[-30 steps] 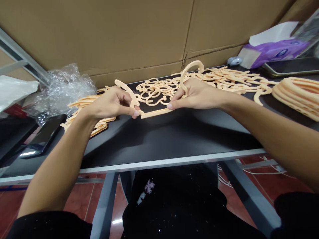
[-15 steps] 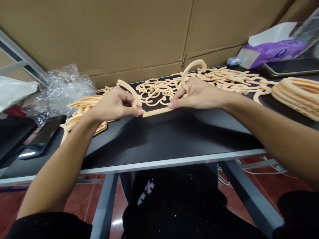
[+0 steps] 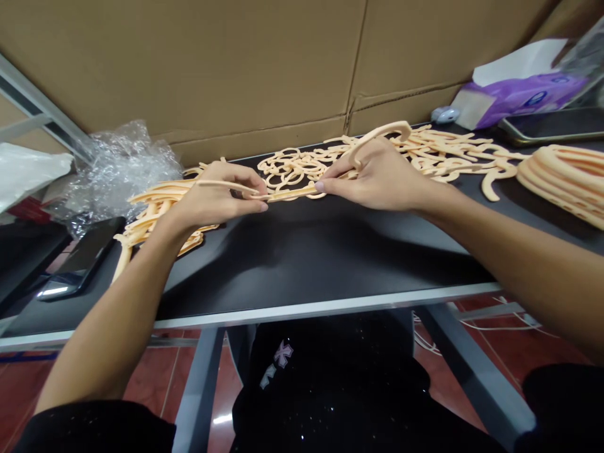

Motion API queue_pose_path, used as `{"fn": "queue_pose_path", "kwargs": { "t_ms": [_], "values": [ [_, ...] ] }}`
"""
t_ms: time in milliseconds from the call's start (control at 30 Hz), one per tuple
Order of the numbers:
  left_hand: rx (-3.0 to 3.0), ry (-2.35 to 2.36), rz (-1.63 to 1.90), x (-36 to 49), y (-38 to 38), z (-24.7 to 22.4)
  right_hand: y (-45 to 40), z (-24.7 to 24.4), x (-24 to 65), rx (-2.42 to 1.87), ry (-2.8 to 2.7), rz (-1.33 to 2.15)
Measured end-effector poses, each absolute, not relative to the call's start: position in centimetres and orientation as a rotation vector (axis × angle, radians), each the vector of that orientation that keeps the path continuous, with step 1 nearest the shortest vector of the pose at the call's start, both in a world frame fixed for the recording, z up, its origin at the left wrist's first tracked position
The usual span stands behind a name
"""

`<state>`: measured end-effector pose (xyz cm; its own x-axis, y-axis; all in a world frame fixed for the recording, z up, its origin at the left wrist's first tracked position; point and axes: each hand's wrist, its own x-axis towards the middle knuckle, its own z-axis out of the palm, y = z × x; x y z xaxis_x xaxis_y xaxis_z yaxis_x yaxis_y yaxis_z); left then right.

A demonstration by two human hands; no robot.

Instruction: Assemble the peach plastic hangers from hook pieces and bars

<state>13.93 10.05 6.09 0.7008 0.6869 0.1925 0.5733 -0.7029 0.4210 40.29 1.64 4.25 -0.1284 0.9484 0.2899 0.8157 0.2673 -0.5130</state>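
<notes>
My left hand (image 3: 214, 198) pinches a thin, curved peach-coloured plastic strip (image 3: 226, 184) between thumb and fingers. In my right hand (image 3: 382, 176) is a peach plastic bar (image 3: 295, 193), its left end meeting the strip at my left fingertips. How the two join is hidden. A curved hook-like part (image 3: 381, 130) rises above my right hand; whether it belongs to the bar cannot be made out. Both hands are above the black table (image 3: 302, 264). Behind them lies a pile of peach hook and ring pieces (image 3: 295, 167). Longer peach strips (image 3: 155, 207) are heaped beside my left forearm.
Stacked curved peach pieces (image 3: 561, 182) stand at the right. A phone (image 3: 80, 261) and crumpled clear plastic (image 3: 125, 167) lie left. At the back right are a purple tissue pack (image 3: 528, 100) and another phone (image 3: 559, 126). Cardboard (image 3: 236, 69) walls the back.
The strip in my left hand has tipped from upright to nearly flat. The bar has risen slightly, and the hook-like part at my right hand has tilted to the right.
</notes>
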Motion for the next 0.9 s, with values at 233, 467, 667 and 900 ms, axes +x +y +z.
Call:
{"fn": "queue_pose_path", "kwargs": {
  "t_ms": [233, 467, 667, 900],
  "values": [
    [2.523, 1.026, 0.618, 14.1, 10.3, 4.9, 1.8, 4.0, 40.5, -1.539, -1.963, 0.332],
    [2.606, 0.957, 0.733, 14.1, 10.2, 4.9, 2.0, 4.1, 40.7, -1.578, -1.985, 0.288],
    [2.618, 0.953, 0.746, 14.2, 9.7, 5.4, 2.0, 4.1, 40.8, -1.572, -1.98, 0.291],
    [2.517, 0.989, 0.755, 14.2, 9.9, 5.3, 2.3, 3.5, 40.7, -1.537, -1.98, 0.197]
  ]
}}
